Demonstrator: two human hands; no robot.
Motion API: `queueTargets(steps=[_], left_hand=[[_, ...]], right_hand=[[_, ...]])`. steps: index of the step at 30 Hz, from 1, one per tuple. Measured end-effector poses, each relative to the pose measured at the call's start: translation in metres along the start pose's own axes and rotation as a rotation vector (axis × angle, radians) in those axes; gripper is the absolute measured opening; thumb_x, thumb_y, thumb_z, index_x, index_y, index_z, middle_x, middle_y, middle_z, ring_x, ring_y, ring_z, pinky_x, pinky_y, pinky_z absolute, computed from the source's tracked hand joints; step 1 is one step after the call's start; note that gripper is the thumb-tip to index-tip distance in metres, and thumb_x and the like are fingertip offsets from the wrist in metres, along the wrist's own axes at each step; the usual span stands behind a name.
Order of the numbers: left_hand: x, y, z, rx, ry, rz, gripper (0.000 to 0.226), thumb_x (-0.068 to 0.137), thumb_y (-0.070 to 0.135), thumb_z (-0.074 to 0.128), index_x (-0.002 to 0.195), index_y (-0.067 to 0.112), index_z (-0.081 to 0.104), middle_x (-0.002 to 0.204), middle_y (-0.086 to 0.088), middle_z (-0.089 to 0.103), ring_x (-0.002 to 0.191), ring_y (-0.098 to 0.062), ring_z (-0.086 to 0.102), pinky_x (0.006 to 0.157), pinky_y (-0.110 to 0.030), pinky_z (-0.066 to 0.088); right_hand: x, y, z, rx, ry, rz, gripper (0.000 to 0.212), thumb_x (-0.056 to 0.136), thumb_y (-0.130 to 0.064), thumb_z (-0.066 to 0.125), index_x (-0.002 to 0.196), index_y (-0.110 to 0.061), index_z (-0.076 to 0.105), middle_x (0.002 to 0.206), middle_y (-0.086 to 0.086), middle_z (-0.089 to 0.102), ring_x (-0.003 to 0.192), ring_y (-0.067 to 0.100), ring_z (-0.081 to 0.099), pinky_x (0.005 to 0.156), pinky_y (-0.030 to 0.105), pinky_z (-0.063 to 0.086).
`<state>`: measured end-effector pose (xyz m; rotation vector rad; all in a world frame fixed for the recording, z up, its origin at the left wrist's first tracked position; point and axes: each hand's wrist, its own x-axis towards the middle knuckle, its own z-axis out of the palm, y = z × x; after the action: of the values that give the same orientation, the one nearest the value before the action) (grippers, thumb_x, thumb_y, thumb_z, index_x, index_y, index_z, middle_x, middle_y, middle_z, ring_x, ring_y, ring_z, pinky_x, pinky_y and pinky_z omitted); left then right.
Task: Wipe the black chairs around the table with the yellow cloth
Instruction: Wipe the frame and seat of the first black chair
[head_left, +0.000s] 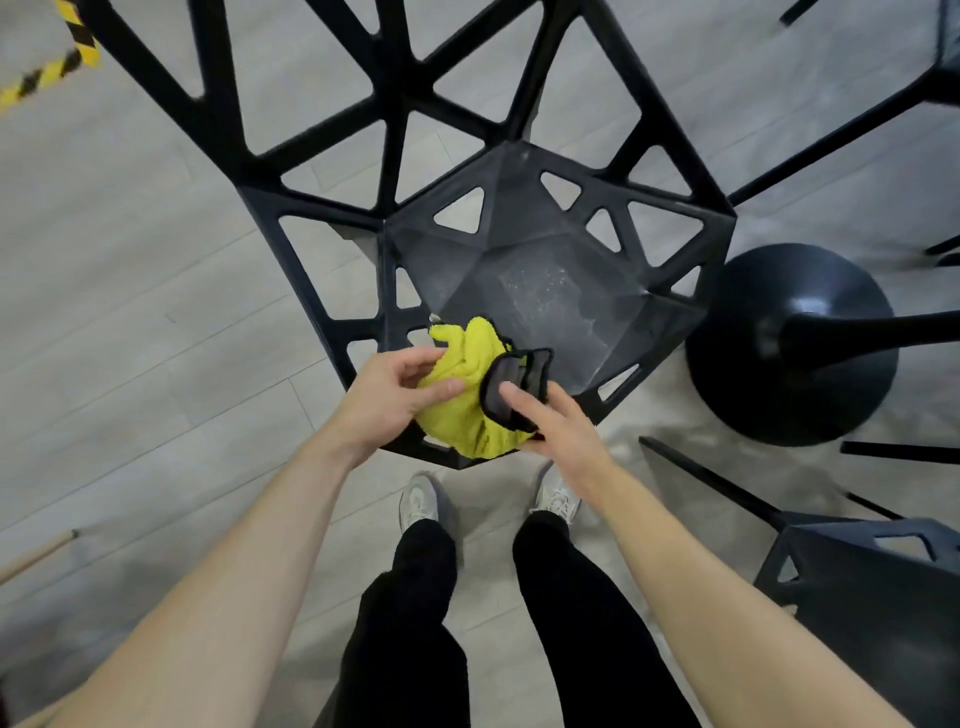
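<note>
Both forearms fill the bottom of my head view. My left hand (395, 392) pinches the yellow cloth (465, 387) between thumb and curled fingers. My right hand (558, 423) holds the cloth's other end, its forefinger laid on the grey reverse side; its remaining fingers are hidden under the fabric. Cloth and hands sit over the front edge of the black chair (524, 260), whose dusty seat shows pale specks. A black table base (789, 348) stands just right of the chair, and a second chair (878, 587) is cut off at the right edge. Pale wood flooring (130, 322) lies below, with hazard tape (52, 73) at top left.
</note>
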<state>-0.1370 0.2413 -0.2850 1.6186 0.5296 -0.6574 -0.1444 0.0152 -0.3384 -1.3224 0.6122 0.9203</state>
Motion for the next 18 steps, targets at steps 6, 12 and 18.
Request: queueTargets(steps=[6, 12, 18], left_hand=[[0.015, 0.02, -0.019, 0.27, 0.008, 0.133, 0.029, 0.105, 0.008, 0.068, 0.128, 0.025, 0.074, 0.118, 0.012, 0.081, 0.112, -0.007, 0.074, 0.103, -0.027, 0.056], [0.055, 0.032, -0.048, 0.646, 0.059, 0.182, 0.042, 0.106, 0.012, 0.063, 0.146, 0.026, 0.064, 0.124, 0.004, 0.075, 0.111, -0.015, 0.07, 0.094, -0.027, 0.052], [0.082, -0.021, -0.079, 1.631, 0.09, 0.292, 0.035, 0.106, 0.038, 0.05, 0.13, 0.019, 0.069, 0.12, -0.006, 0.073, 0.119, -0.032, 0.063, 0.113, -0.048, 0.039]], right_hand=[[-0.003, -0.002, 0.023, -0.312, 0.396, -0.116, 0.023, 0.087, -0.023, 0.078, 0.108, -0.022, 0.068, 0.101, -0.005, 0.075, 0.102, 0.023, 0.07, 0.088, 0.041, 0.058], [-0.012, 0.041, 0.008, -0.149, 0.424, 0.003, 0.028, 0.086, -0.041, 0.083, 0.106, -0.029, 0.067, 0.093, -0.01, 0.079, 0.089, 0.016, 0.076, 0.087, 0.048, 0.063], [0.0, 0.067, 0.025, -0.937, 0.696, -0.24, 0.035, 0.096, -0.023, 0.069, 0.129, -0.014, 0.062, 0.122, 0.003, 0.063, 0.121, 0.027, 0.058, 0.098, 0.044, 0.054]])
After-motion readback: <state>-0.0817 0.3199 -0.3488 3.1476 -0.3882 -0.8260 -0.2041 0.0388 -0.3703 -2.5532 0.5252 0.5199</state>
